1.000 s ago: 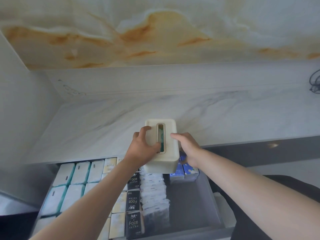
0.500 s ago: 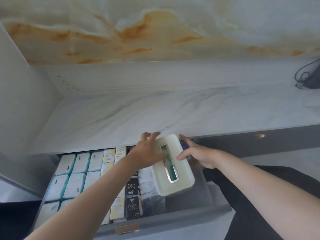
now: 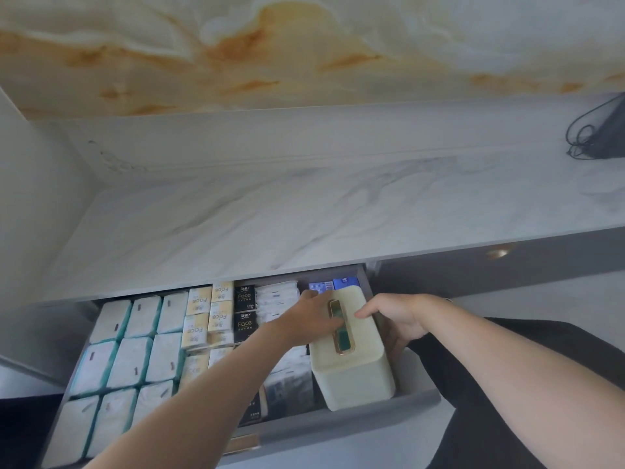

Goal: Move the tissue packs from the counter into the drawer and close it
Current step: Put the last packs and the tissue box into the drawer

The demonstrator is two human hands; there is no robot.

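Note:
A cream tissue box (image 3: 351, 370) with a gold-rimmed slot sits in the right end of the open grey drawer (image 3: 338, 426). My left hand (image 3: 309, 321) rests on the box's left top edge, thumb by the slot. My right hand (image 3: 395, 316) grips its right side, fingertips on the lid. The drawer holds rows of tissue packs: white-and-teal ones (image 3: 132, 350) at the left, yellow ones (image 3: 199, 316), black "Face" ones (image 3: 245, 311), white ones (image 3: 275, 299) and blue ones (image 3: 329, 286) at the back.
The white marble counter (image 3: 321, 214) stretches above the drawer. A black device with a coiled cable (image 3: 598, 133) sits at the counter's far right. A closed drawer with a brass knob (image 3: 499, 253) lies to the right. A wall panel (image 3: 37, 211) stands at the left.
Both hands carried the cream box off the counter edge and down into the drawer's right end. It went from tilted to level, resting inside.

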